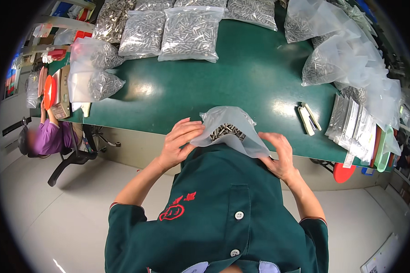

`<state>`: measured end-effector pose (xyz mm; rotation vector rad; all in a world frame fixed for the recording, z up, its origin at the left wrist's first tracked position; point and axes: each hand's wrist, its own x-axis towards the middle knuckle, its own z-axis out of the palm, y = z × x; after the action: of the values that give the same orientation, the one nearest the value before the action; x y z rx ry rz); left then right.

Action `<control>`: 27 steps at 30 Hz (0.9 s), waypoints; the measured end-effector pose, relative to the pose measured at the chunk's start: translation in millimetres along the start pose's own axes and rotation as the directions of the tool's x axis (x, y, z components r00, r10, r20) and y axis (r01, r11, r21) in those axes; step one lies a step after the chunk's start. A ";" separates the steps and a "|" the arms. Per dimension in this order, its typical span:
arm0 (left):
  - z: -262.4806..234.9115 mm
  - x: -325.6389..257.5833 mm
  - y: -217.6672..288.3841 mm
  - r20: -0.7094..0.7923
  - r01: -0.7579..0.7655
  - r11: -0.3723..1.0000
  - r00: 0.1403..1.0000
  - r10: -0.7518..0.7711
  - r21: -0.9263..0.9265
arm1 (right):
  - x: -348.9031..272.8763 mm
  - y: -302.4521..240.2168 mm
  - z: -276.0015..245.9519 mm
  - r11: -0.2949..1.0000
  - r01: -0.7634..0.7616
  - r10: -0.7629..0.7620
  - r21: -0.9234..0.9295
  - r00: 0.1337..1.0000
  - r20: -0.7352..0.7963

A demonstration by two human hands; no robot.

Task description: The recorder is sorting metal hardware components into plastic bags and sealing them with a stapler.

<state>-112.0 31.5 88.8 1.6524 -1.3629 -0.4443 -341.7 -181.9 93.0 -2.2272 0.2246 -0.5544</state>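
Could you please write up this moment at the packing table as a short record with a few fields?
Setting: green table, seen from above
Left hand: grips the left edge of a clear plastic bag
Right hand: holds the bag's right edge
Bag contents: small metal pins, bag mouth open
Far side: filled bags of pins
Right side: stapler, stack of flat packets
Left edge: a seated person

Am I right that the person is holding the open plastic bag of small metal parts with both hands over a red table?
Not quite: the table is green, not red. The head view shows both the left hand and right hand holding the open plastic bag of small metal parts.
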 end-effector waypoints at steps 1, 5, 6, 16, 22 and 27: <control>1.1 0.5 1.6 -0.012 0.002 1.000 1.000 -0.002 0.017 | 1.5 2.4 0.5 1.000 0.003 -0.003 0.001 1.000 0.009; 1.9 -2.8 -2.5 -0.054 -0.030 1.000 0.998 0.030 0.002 | 4.9 2.9 0.6 1.000 0.002 -0.001 0.026 1.000 -0.019; -0.5 -5.8 -3.8 -0.074 0.065 0.997 0.995 -0.069 -0.045 | 0.1 9.0 -1.7 0.999 -0.026 0.027 0.026 1.000 -0.011; 24.3 2.9 14.6 -0.264 0.419 0.855 0.826 -0.498 -0.304 | -3.7 -10.2 15.2 0.809 -0.500 0.559 0.309 0.817 -0.141; 9.1 4.4 38.9 -0.365 0.300 0.823 0.785 -0.500 -0.482 | 13.9 -32.4 -14.4 0.976 -0.150 0.180 0.158 0.964 -0.197; 37.4 -13.6 25.2 -0.358 0.377 0.809 0.754 -0.551 -0.451 | -8.1 -18.0 5.5 0.962 -0.248 0.265 0.116 0.950 -0.166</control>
<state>-159.0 29.1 86.6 1.6450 -0.4468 -0.4973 -346.7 -163.7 100.8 -2.0174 0.5624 -0.6094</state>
